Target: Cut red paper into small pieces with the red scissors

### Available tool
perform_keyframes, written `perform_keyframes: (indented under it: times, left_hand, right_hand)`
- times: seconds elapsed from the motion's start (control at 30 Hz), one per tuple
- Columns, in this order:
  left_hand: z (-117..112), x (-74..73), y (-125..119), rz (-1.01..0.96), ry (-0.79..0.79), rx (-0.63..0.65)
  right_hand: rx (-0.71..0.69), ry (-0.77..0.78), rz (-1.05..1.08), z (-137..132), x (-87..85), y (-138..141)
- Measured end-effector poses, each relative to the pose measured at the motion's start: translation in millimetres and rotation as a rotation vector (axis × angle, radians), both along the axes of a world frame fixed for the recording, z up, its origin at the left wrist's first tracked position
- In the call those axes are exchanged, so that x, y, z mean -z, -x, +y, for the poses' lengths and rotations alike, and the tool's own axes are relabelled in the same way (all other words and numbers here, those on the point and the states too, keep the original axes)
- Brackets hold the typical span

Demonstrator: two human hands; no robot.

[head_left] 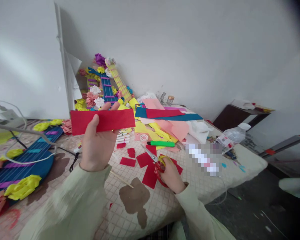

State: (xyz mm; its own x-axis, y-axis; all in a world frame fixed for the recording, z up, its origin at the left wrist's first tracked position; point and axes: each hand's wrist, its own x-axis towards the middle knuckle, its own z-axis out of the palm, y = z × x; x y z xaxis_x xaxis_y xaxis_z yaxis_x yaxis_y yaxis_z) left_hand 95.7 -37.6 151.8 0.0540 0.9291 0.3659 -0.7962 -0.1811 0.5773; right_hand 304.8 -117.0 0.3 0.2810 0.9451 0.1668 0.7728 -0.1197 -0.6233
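My left hand [97, 150] holds up a flat red rectangular strip [115, 120], thumb in front and fingers behind it. Low over the table, my right hand [173, 176] is closed on a pair of scissors [152, 154] with red and yellow handles; the blades point away to the upper left. Under and around the scissors lie several cut red pieces [150, 175], and a smaller red piece [127, 162] sits to their left. A green marker [162, 143] rests just beyond the blades. A thin wooden stick [122, 179] lies between my forearms.
Behind are heaped coloured sheets [175, 128] and a long blue strip [190, 117]. A decorated blue guitar shape [37, 160] lies at left; more flowered ones [107, 83] lean on the wall. A plastic bottle [233, 136] lies at right. A white cable [40, 135] crosses the left side.
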Motion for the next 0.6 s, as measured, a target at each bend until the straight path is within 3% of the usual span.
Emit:
perform_keyframes:
  times: [0.13,0.27,0.6]
  left_hand:
    - [-2.4,-3.4,0.3,-0.013,-0.004,0.000]
    - [-3.3,-4.7,0.2,-0.011,-0.024,-0.006]
    - [-3.1,-3.9,0.5,-0.019,-0.005,-0.015]
  right_hand:
    - [0.011,-0.027,-0.079,-3.7,9.7,8.9]
    - [0.047,-0.042,-0.052,-3.4,5.4,8.3]
    - [0.161,-0.045,0.267,12.5,-13.4,-21.5]
